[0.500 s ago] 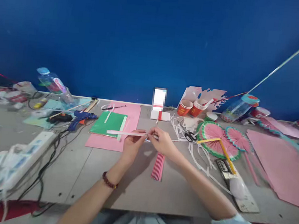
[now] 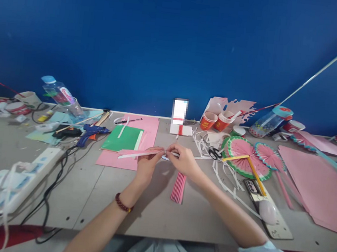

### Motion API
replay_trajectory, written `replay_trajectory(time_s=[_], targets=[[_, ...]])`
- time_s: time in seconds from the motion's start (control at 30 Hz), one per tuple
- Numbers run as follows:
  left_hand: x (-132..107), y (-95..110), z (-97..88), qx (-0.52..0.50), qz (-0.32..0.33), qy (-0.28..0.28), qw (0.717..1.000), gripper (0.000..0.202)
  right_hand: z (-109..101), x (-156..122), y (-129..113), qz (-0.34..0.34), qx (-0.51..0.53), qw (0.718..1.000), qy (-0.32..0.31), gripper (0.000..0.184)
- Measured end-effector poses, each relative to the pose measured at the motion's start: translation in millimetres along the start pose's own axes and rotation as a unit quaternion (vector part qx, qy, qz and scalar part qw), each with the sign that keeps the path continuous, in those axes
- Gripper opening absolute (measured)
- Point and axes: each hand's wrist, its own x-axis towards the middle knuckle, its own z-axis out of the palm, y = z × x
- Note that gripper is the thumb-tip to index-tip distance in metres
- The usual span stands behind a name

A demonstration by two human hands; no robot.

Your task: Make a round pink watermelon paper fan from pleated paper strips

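My left hand point(image 2: 146, 165) is closed in a pinch around a narrow folded pink paper strip point(image 2: 141, 153) that juts out to the left and shows a white edge. Fingertips of my right hand point(image 2: 183, 159) meet those of the left at the strip's right end. They are pinched together, and what exactly lies between them is too small to make out. Below my right hand a pleated pink paper point(image 2: 178, 189) rests on the table. A green paper pack point(image 2: 123, 138) lies on a pink sheet point(image 2: 151, 128), just beyond the strip's left end.
Right of my hands are scissors point(image 2: 213, 153), white strips point(image 2: 220, 178), watermelon-patterned paper fans point(image 2: 236, 149), a phone point(image 2: 251, 186) and red paper cups point(image 2: 208, 122). To the left lie a blue glue gun point(image 2: 91, 134) and a power strip point(image 2: 34, 180). A blurred screen point(image 2: 179, 112) stands behind.
The paper strip in my left hand has turned and dipped at its left end, so its pink face and white edge now show. Both hands have hardly moved.
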Motion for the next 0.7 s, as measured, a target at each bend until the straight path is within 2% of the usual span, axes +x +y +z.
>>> replay_trajectory(time_s=[0.2,0.4,0.57,0.7], targets=[[-1.7,3.9,1.4,0.012,-0.005,0.002,1.0,0.024,-1.6,2.4,3.5,0.034,-0.015,0.999,-0.018,0.015],[-3.6,5.4,3.2,0.022,-0.003,0.0,1.0,0.022,-3.9,4.5,9.7,0.031,-0.055,0.997,-0.051,0.02],[-0.4,5.8,1.5,0.026,0.005,-0.008,1.0,0.023,-4.3,6.2,13.2,0.049,-0.038,0.995,-0.084,0.028],[3.1,4.3,-1.9,0.016,0.004,-0.004,1.0,0.025,-3.3,6.6,11.8,0.053,0.01,0.996,-0.067,0.023]])
